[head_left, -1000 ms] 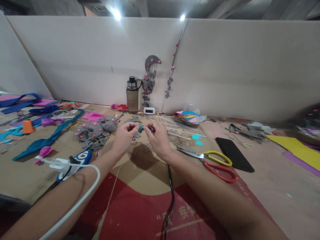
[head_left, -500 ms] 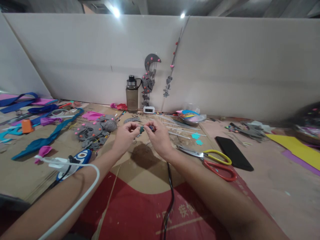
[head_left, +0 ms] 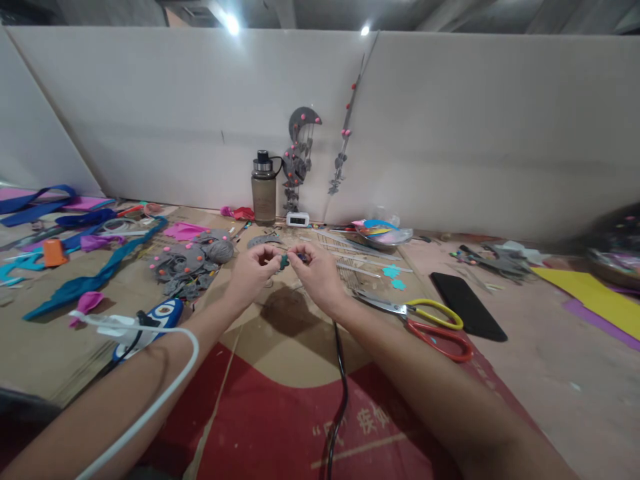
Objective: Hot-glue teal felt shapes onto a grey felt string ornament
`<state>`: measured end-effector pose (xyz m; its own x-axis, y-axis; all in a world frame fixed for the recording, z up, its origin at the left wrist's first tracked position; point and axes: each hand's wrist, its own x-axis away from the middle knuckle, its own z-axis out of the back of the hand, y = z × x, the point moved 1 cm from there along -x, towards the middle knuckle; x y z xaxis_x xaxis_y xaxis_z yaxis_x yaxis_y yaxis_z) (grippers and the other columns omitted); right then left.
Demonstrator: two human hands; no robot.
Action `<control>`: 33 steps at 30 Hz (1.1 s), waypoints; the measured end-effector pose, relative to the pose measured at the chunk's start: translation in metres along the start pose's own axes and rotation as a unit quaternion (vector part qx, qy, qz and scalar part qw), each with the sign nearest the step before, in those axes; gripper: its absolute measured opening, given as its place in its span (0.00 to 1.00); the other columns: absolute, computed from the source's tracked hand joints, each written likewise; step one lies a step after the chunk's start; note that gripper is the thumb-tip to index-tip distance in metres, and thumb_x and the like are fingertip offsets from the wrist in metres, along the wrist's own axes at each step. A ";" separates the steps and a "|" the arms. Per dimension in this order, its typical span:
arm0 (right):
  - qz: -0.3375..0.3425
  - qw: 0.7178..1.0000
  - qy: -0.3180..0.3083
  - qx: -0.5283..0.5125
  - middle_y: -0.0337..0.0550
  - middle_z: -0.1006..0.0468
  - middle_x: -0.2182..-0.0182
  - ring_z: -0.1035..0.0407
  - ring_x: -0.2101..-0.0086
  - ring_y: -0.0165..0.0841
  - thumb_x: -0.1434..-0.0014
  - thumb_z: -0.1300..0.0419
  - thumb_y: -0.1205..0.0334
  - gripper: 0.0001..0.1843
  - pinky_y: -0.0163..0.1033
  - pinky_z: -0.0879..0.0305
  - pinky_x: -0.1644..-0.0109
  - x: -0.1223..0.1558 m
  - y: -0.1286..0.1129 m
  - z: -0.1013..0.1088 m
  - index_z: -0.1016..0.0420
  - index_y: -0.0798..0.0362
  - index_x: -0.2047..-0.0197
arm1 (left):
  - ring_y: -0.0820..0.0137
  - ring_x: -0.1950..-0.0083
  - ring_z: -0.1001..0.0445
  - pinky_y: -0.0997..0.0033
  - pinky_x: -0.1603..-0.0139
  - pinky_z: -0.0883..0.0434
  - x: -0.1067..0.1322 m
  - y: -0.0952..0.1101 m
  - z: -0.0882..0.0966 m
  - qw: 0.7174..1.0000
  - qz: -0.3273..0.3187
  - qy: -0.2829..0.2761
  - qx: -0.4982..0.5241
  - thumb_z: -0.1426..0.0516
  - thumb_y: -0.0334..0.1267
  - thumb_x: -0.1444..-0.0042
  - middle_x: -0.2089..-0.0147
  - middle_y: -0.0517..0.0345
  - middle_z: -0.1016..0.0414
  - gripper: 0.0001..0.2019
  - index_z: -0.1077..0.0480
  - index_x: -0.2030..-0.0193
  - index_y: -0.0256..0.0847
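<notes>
Both hands meet above the cardboard in the middle. My left hand (head_left: pixel 255 270) pinches a small dark green felt-like piece (head_left: pixel 284 261) between thumb and forefinger. Close beside it, my right hand (head_left: pixel 316 272) is closed in a pinch at the right edge of that piece. A small dark bit shows at its fingertips, too small to name. Behind the hands lies a grey curved felt piece (head_left: pixel 265 240). Bright turquoise flower-shaped cutouts (head_left: pixel 393 271) lie to the right, near the large scissors (head_left: pixel 400 309) with one yellow and one red handle.
Left stands a heap of grey felt shapes with pink dots (head_left: pixel 177 263). A bottle (head_left: pixel 264 193), a small white clock (head_left: pixel 298 219) and a hanging moon ornament (head_left: pixel 303 123) are at the back. A black phone (head_left: pixel 467 307) lies right; a black cable (head_left: pixel 341 387) runs toward me.
The hands stay nearly in place. The green piece has turned slightly between the fingertips. The hanging grey strand at the back has swung a little to the right.
</notes>
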<state>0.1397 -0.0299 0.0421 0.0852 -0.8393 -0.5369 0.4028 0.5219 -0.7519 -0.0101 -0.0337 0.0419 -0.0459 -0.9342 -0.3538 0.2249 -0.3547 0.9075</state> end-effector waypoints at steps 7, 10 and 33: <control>-0.069 0.992 -0.038 -0.097 0.33 0.35 0.79 0.46 0.77 0.26 0.47 0.45 0.57 0.09 0.33 0.50 0.73 -0.001 0.010 -0.008 0.30 0.53 0.71 | 0.76 0.74 0.38 0.76 0.74 0.41 -0.003 -0.009 0.000 0.999 0.009 -0.017 0.026 0.41 0.42 0.52 0.74 0.62 0.33 0.08 0.29 0.71 0.39; -0.114 0.983 -0.048 -0.137 0.33 0.37 0.80 0.47 0.78 0.25 0.50 0.45 0.57 0.08 0.32 0.51 0.74 -0.001 0.014 -0.012 0.32 0.54 0.73 | 0.76 0.76 0.38 0.76 0.75 0.42 -0.006 -0.017 -0.001 0.995 0.056 -0.030 0.076 0.40 0.42 0.54 0.76 0.61 0.32 0.08 0.29 0.72 0.38; -0.183 0.965 0.020 -0.189 0.35 0.33 0.80 0.43 0.78 0.27 0.53 0.45 0.55 0.11 0.32 0.46 0.75 0.021 0.046 -0.043 0.30 0.55 0.73 | 0.75 0.77 0.34 0.79 0.82 0.43 -0.007 -0.052 -0.002 0.989 0.104 0.052 0.093 0.43 0.51 0.51 0.73 0.56 0.27 0.17 0.27 0.69 0.36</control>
<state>0.1210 -0.0171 -0.0200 -0.0376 -0.9753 -0.2178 0.0384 0.2164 -0.9755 -0.0199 -0.0091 -0.0031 0.0859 -0.9822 -0.1671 0.0364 -0.1645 0.9857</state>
